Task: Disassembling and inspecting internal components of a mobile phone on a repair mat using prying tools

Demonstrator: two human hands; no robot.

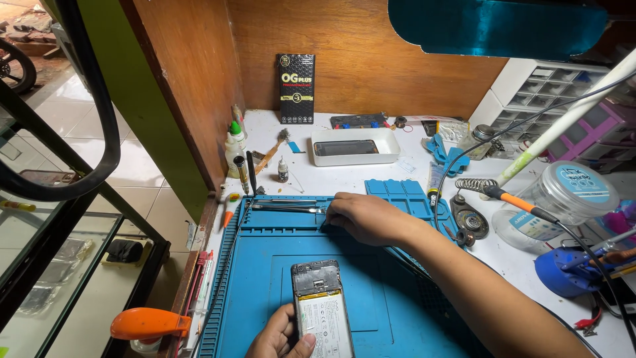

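Lying flat on the blue mat (265,292), near its front edge: phone (322,308), back cover off, long axis running front to back, camera end pointing away toward the wall, lower end running out of view at the bottom. Showing a dark upper section with small parts and, below it, a pale battery filling most of the body.

Steadying the phone from its left side: left hand (281,338), thumb pressing against the lower left edge, grip partly closed around that edge, fingers under or behind it hidden.

Reaching across the mat's far part: right hand (361,217), palm down, fingers curled, fingertips touching the tip end of the tweezers (285,208) lying sideways in the mat's tool groove; whether the grip is actually pinching them, cannot tell.

Leaving open mat between phone and tweezers, and to the phone's left up to the ribbed edge. Crowding the right: forearm crossing diagonally, soldering iron (517,202) and clear tub (573,192) on the bench (411,169). Sitting farther back, well apart: white tray (355,146) and small bottles (234,149) by the wooden wall.
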